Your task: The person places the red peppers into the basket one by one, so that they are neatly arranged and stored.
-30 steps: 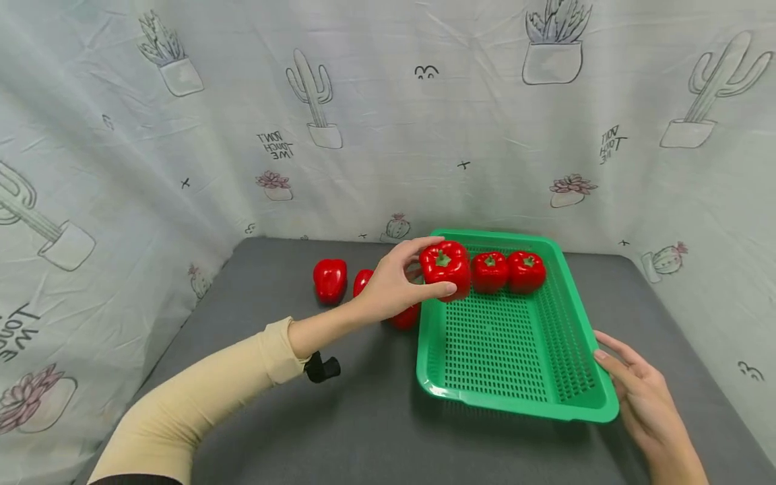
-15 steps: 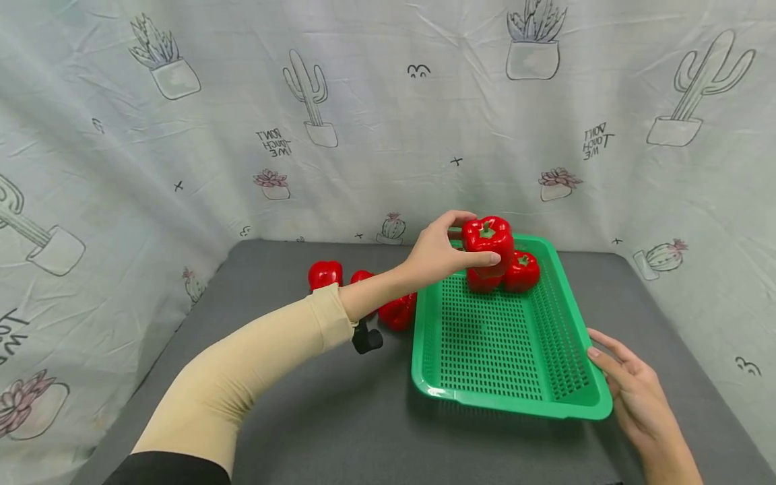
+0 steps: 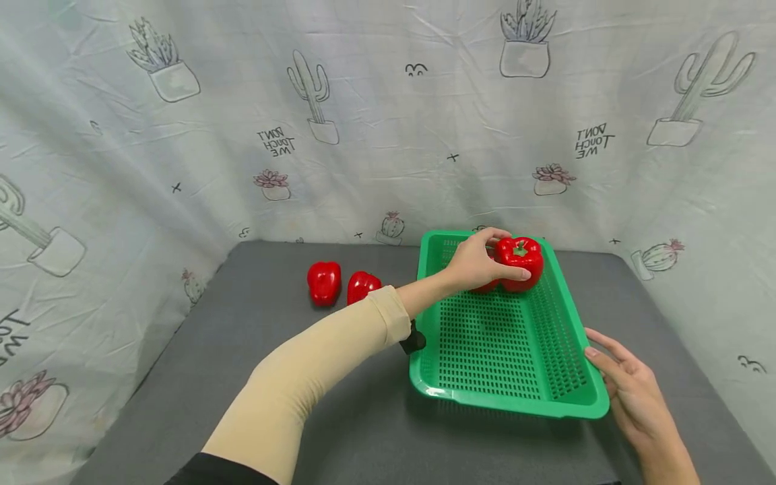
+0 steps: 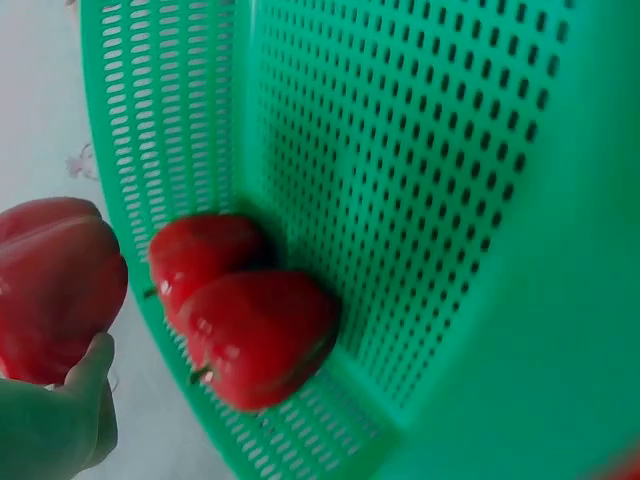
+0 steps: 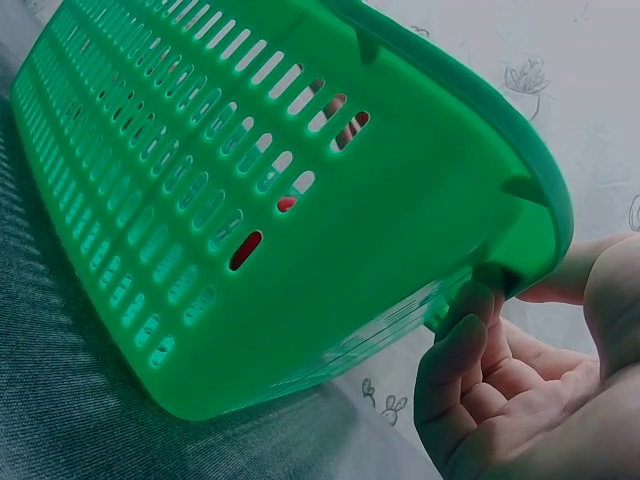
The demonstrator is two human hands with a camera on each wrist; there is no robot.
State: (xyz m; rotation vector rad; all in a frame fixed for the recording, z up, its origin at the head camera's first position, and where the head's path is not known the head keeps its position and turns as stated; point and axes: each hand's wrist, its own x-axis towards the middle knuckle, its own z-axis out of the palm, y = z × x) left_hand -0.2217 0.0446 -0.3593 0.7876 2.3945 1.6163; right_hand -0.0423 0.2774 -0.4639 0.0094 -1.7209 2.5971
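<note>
My left hand (image 3: 475,263) grips a red bell pepper (image 3: 520,264) over the far right part of a green perforated basket (image 3: 485,357). In the left wrist view the fingers (image 4: 90,370) lie against this pepper (image 4: 55,290), which is apart from two more bell peppers (image 4: 265,340) resting in the basket's corner. From the head those two are mostly hidden behind the hand and the held pepper. My right hand (image 3: 633,387) pinches the basket's right rim near the front corner. The right wrist view shows its fingers and thumb (image 5: 465,340) at that rim.
On the grey table (image 3: 242,337), left of the basket, lie a red bell pepper (image 3: 324,283) and another bell pepper (image 3: 362,286) partly covered by my left sleeve (image 3: 339,357). A white cactus-print cloth (image 3: 376,121) hangs behind and at the sides.
My left hand has carried the bell pepper rightward, from the basket's left edge to over its far right part, and lowered it lately. The right hand stays at the rim.
</note>
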